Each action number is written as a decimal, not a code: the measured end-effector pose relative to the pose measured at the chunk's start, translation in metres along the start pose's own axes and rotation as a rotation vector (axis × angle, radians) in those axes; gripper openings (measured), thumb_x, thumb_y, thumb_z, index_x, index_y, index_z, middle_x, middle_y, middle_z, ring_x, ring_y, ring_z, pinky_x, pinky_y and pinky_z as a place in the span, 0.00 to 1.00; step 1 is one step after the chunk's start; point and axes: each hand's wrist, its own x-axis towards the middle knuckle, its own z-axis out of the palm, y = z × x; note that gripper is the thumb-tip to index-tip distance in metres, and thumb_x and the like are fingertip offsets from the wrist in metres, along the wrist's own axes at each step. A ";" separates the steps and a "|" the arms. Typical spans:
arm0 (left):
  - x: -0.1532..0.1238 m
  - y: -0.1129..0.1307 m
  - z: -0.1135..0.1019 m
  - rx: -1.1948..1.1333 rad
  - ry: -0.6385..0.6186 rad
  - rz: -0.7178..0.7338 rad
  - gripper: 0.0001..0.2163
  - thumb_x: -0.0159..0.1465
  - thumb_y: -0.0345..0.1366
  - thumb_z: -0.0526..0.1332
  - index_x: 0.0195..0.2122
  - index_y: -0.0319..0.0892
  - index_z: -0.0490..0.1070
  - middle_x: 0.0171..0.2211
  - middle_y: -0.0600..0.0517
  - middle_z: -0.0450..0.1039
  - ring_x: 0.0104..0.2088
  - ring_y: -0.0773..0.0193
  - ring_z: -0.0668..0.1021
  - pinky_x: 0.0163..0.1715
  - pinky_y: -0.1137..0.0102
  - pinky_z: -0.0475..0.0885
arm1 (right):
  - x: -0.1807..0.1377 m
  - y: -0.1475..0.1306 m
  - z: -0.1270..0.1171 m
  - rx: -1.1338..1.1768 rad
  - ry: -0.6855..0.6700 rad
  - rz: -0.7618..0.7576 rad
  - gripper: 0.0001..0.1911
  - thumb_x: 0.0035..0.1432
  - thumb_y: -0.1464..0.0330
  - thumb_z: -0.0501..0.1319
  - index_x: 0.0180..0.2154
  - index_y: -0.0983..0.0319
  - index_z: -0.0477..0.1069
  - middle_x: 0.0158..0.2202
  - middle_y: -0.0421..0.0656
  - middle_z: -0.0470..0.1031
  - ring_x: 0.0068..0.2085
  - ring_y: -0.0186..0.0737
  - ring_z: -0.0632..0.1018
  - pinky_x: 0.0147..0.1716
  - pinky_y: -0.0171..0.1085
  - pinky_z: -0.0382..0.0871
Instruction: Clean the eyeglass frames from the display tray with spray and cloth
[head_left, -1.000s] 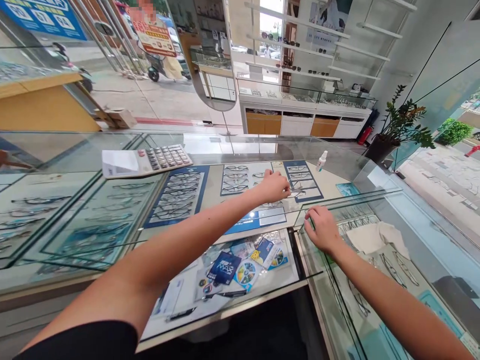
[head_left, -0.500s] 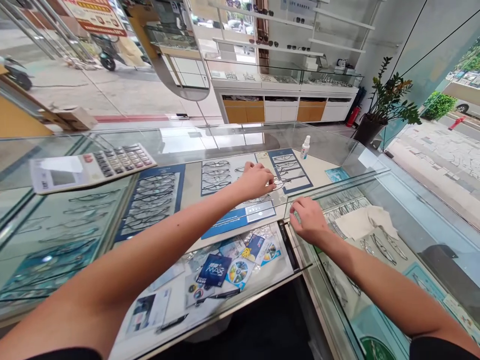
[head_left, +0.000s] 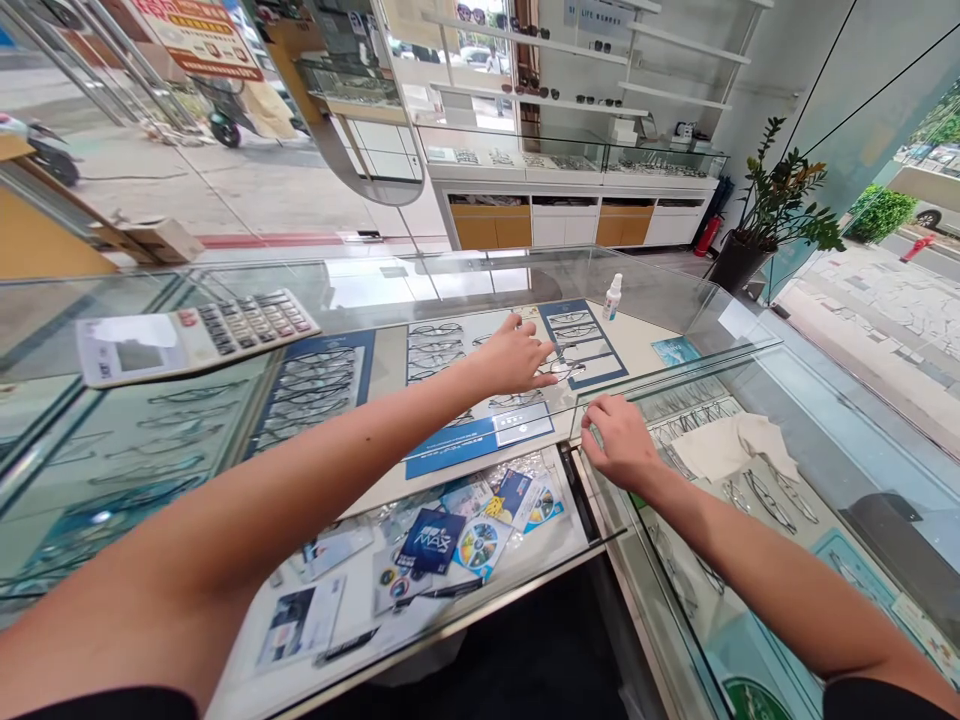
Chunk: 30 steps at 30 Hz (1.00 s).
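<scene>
My left hand (head_left: 516, 358) reaches over the glass counter, its fingers apart. Close to its thumb and fingertips lies a pair of thin-framed eyeglasses (head_left: 568, 369), at the lower edge of a blue-bordered display tray (head_left: 616, 360) that carries several more pairs. Whether a finger still touches the frame I cannot make out. My right hand (head_left: 619, 440) rests at the counter's inner corner, fingers loosely curled and thumb apart, with no object visible in it. Beneath my left forearm, further rows of eyeglasses (head_left: 436, 345) lie in the showcase.
A large calculator (head_left: 180, 340) lies on the glass at left. A white spray bottle (head_left: 612, 297) stands beyond the tray. Leaflets and discs (head_left: 480, 545) and a pen (head_left: 349, 648) are nearer me. A pale cloth (head_left: 739, 447) lies on the right showcase; a potted plant (head_left: 780, 215) stands behind.
My left hand's fingers have opened away from the eyeglasses, which stay by the tray's lower edge. My right hand has hardly moved.
</scene>
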 end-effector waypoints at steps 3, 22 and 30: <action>0.000 -0.001 -0.012 0.001 0.018 0.012 0.22 0.66 0.58 0.58 0.38 0.42 0.74 0.34 0.40 0.80 0.48 0.41 0.74 0.57 0.48 0.59 | -0.001 0.001 0.000 0.012 0.005 0.001 0.05 0.64 0.71 0.58 0.37 0.61 0.73 0.43 0.48 0.77 0.45 0.48 0.73 0.45 0.45 0.63; -0.093 0.096 0.071 -0.964 0.003 -0.281 0.09 0.65 0.40 0.58 0.29 0.44 0.66 0.27 0.55 0.72 0.28 0.65 0.72 0.29 0.71 0.65 | -0.003 0.032 -0.002 -0.117 0.083 0.205 0.20 0.66 0.62 0.58 0.56 0.63 0.71 0.60 0.58 0.72 0.61 0.61 0.69 0.58 0.55 0.64; -0.029 0.045 0.128 -0.647 0.042 -0.352 0.10 0.73 0.39 0.57 0.43 0.41 0.75 0.42 0.48 0.79 0.43 0.60 0.80 0.45 0.63 0.76 | -0.009 0.029 -0.005 -0.154 0.114 0.148 0.21 0.68 0.59 0.56 0.57 0.63 0.70 0.58 0.58 0.72 0.57 0.60 0.70 0.55 0.53 0.66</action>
